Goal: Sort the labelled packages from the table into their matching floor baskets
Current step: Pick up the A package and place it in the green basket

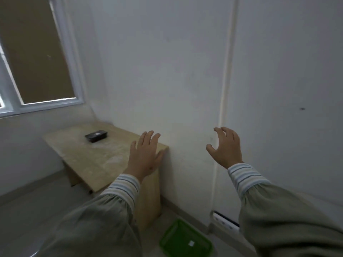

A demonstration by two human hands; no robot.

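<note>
Both hands are raised in front of a plain white wall (pixel 185 71), and both are empty. The left hand (pixel 146 154) is released, fingers spread flat, at 9 o'clock from the right hand (pixel 225 147), whose fingers curl loosely around nothing. A single dark rectangular package with a white label (pixel 96 135) lies on the light wooden table (pixel 89 158), at 10 o'clock from the left hand and well apart from it. A green plastic floor basket (pixel 185 240) sits on the floor at 6 o'clock, near the table's end panel.
</note>
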